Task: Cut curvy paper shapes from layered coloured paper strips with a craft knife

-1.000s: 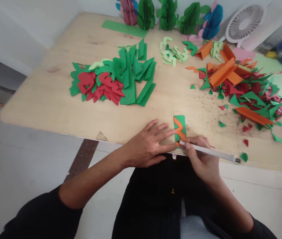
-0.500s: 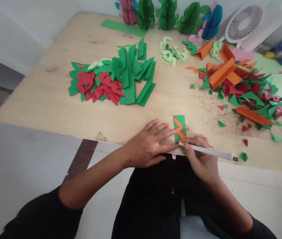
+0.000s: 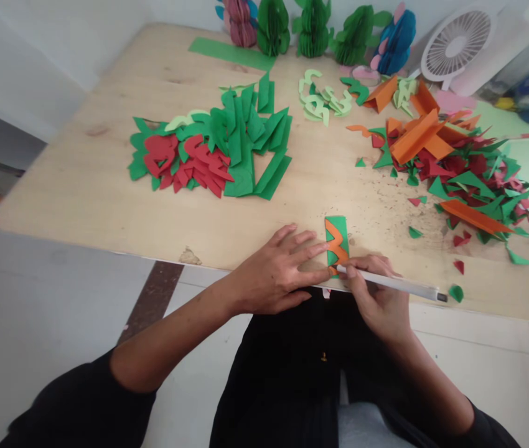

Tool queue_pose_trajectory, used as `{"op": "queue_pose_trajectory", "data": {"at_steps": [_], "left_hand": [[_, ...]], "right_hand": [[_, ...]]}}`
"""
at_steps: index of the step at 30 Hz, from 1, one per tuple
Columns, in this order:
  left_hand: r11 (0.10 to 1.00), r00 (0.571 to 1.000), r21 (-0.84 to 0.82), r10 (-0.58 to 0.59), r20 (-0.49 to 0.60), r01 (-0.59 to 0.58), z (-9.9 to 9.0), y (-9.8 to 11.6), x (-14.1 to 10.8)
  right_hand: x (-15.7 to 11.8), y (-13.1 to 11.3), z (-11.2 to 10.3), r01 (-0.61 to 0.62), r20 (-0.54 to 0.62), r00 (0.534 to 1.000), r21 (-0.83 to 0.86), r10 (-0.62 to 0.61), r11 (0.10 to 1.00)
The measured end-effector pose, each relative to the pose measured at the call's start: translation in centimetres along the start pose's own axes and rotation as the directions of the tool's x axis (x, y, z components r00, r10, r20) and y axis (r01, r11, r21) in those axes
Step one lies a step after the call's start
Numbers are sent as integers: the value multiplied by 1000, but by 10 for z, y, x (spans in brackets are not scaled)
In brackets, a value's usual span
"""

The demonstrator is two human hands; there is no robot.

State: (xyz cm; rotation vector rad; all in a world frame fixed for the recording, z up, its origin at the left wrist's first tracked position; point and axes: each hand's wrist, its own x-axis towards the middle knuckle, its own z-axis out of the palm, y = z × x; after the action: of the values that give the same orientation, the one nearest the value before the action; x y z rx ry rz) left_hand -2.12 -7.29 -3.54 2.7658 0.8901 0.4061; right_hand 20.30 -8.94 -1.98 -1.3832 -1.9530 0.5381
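A wavy orange paper cutout [image 3: 334, 233] lies on a small green paper rectangle [image 3: 343, 225] at the table's front edge. My left hand [image 3: 278, 270] rests palm down with fingers spread, its fingertips pressing on the cutout's left side. My right hand [image 3: 381, 298] grips a white pen [image 3: 399, 284] between thumb and fingers. The pen's tip meets the lower end of the orange cutout, and its dark-capped end points right. Part of the green rectangle is covered by the cutout and the fingertips.
Green folded papers [image 3: 241, 137] and red cutouts [image 3: 199, 162] are heaped on the left. Orange strips [image 3: 418, 137] and red and green scraps [image 3: 474, 180] pile up on the right. Pale green cutouts [image 3: 315, 102] lie farther back, before honeycomb paper figures [image 3: 313, 31] and a white fan [image 3: 458, 43].
The pen has shifted very slightly at the lower end of the orange cutout. Both hands otherwise stay in place.
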Motion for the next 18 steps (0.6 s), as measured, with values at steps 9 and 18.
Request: {"op": "queue_pose_trajectory", "data": {"at_steps": [9, 18], "left_hand": [[1000, 1000, 1, -6, 7, 6, -3, 1, 1], [1000, 1000, -6, -14, 16, 14, -2, 1, 1]], "right_hand": [[4, 1, -3, 6, -18, 1000, -45, -6, 999], [5, 5, -5, -5, -44, 999, -75, 2, 997]]}}
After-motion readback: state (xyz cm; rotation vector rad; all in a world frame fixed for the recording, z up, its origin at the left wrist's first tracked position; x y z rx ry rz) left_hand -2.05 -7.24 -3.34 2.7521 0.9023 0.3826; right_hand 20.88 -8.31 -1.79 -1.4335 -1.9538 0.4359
